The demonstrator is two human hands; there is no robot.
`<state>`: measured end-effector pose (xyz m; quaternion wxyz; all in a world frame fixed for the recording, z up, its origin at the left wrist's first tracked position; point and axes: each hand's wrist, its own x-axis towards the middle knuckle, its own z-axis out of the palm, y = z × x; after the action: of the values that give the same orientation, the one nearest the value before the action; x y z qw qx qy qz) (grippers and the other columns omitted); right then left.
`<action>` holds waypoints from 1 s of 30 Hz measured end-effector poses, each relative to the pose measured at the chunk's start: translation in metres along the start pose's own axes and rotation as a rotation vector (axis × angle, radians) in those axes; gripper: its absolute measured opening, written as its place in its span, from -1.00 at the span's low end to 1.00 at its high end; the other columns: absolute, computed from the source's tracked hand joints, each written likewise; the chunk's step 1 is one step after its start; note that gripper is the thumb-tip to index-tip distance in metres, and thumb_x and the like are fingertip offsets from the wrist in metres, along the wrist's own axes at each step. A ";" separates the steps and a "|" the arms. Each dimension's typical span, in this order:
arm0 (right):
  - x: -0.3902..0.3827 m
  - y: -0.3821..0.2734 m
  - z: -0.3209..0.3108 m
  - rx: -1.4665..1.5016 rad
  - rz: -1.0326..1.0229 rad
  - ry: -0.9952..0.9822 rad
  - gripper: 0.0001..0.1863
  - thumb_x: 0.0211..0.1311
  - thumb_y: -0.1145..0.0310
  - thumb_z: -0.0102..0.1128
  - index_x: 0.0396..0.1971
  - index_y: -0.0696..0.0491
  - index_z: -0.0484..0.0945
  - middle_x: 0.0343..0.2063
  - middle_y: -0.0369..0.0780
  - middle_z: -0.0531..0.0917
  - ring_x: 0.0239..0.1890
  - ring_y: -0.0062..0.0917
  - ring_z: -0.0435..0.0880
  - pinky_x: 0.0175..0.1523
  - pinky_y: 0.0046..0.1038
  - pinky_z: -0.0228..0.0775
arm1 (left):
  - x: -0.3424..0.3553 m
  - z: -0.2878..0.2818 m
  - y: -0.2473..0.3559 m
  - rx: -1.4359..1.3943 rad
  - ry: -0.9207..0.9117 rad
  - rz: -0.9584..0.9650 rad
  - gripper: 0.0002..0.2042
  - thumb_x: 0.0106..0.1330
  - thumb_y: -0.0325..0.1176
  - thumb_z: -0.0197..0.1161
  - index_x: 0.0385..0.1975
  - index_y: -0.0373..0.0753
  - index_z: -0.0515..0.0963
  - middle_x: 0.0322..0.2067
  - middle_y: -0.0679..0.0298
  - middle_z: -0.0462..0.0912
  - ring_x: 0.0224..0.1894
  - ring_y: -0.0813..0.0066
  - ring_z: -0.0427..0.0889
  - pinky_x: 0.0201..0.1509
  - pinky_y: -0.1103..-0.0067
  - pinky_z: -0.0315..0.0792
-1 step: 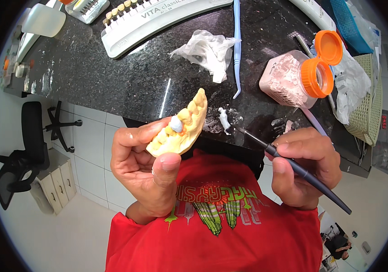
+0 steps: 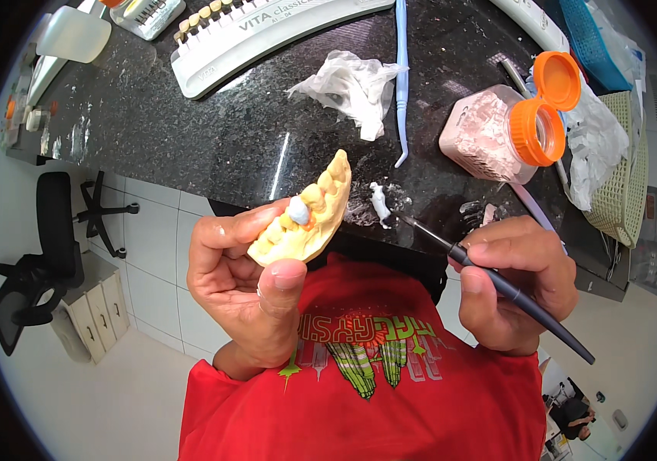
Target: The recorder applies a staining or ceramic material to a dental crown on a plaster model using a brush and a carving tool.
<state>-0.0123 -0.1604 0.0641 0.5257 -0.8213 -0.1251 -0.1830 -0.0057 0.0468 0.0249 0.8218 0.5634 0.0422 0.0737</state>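
Between the thumb and fingers of my left hand (image 2: 240, 284) is a yellow dental cast (image 2: 325, 223), raised in front of the bench edge. One tooth on it is pale blue-white (image 2: 298, 210), with a small orange patch beside its base. My right hand (image 2: 517, 280) grips a slim dark-handled brush (image 2: 532, 303) like a pen. The brush's thin tip points left and lies by a small lump of white paste (image 2: 379, 204) on the black countertop; whether they touch I cannot tell. White smears and powder surround the lump.
Behind lie a crumpled tissue (image 2: 355, 88), a blue dental instrument (image 2: 401, 84) and a tooth shade guide (image 2: 267, 34). At right, an open orange-lidded jar of pink powder (image 2: 486, 131) lies tipped over, near a green woven basket (image 2: 620, 169). An office chair (image 2: 44, 253) stands off left.
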 end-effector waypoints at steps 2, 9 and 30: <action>0.001 0.000 0.000 -0.006 0.009 0.001 -0.81 -0.20 0.62 0.34 -0.48 0.20 0.58 -0.58 -0.15 0.65 -0.59 -0.47 0.67 -0.51 -0.62 0.46 | 0.001 0.001 0.000 0.004 0.001 0.000 -0.55 0.11 -0.25 0.47 -0.18 -0.35 0.39 -0.18 -0.06 0.63 -0.11 0.43 0.65 0.03 0.58 0.52; 0.003 0.001 -0.003 -0.014 -0.012 -0.057 -0.81 -0.19 0.61 0.34 -0.47 0.20 0.58 -0.58 -0.16 0.65 -0.60 -0.48 0.66 -0.51 -0.62 0.46 | 0.003 0.006 0.003 0.153 0.009 0.053 -0.51 0.19 -0.08 0.36 -0.13 -0.36 0.37 -0.27 0.15 0.55 -0.25 0.27 0.70 -0.10 0.45 0.64; 0.016 -0.001 0.014 0.345 -0.155 0.005 -0.76 -0.12 0.57 0.34 -0.37 0.22 0.54 -0.54 -0.09 0.62 -0.57 -0.43 0.66 -0.48 -0.54 0.50 | 0.008 0.005 0.003 -0.116 -0.173 0.084 -0.67 0.18 -0.56 0.34 -0.08 -0.48 0.45 -0.12 -0.09 0.60 -0.02 0.21 0.63 0.07 0.43 0.56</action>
<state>0.0046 -0.1472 0.0663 0.6434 -0.7065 -0.2160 -0.2008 0.0022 0.0449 0.0299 0.8499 0.5203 -0.0569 0.0613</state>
